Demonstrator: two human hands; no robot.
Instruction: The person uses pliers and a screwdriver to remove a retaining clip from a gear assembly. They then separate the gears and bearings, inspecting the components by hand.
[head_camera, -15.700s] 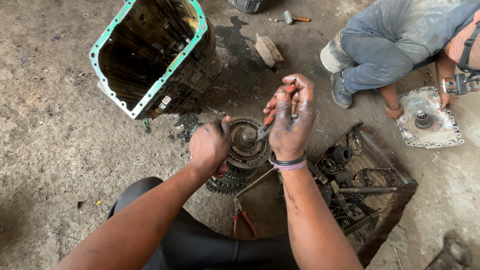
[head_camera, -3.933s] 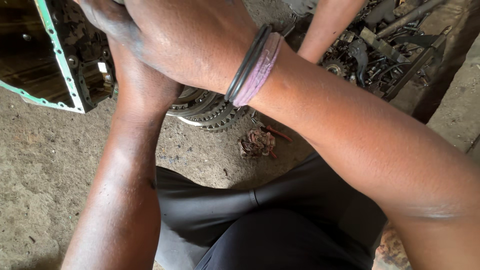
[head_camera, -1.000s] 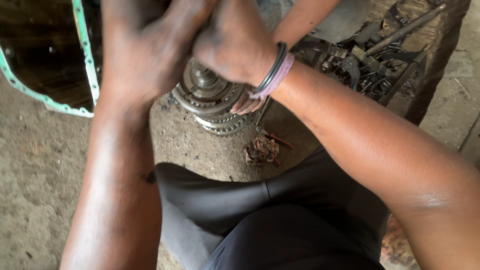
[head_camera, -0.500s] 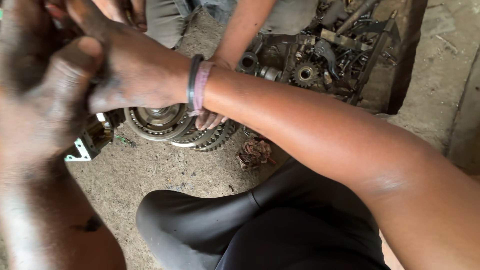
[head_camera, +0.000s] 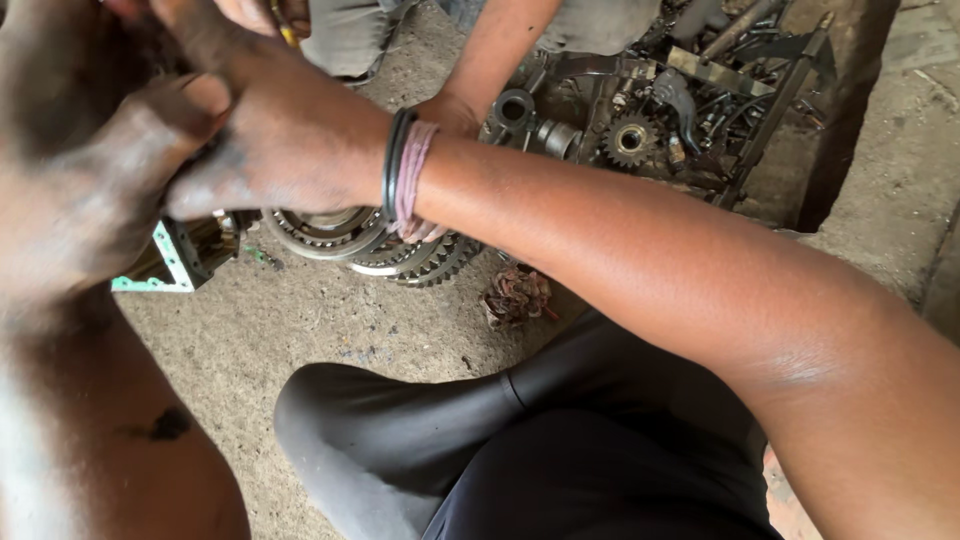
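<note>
Two greasy hands clasped together above a stack of steel gear rings on the workshop floor

The left hand (head_camera: 90, 170) and the right hand (head_camera: 270, 130) press against each other close to the camera, fingers curled narrow; whether they hold anything between them I cannot tell. Just beneath them, on the rough concrete floor (head_camera: 300, 330), lies the round grey steel toothed gear-ring assembly (head_camera: 370, 245), partly hidden by the right wrist with its black and pink bands (head_camera: 403, 170). It looks heavy, rigid and oil-slick, so a grip under the outer toothed rim with both hands would likely hold better than pinching the smooth inner ring. Beyond, another person's hand (head_camera: 450, 110) reaches toward an open dark metal case of gears and shafts (head_camera: 680, 100). A green-edged housing corner (head_camera: 170, 265) sits at left.
</note>
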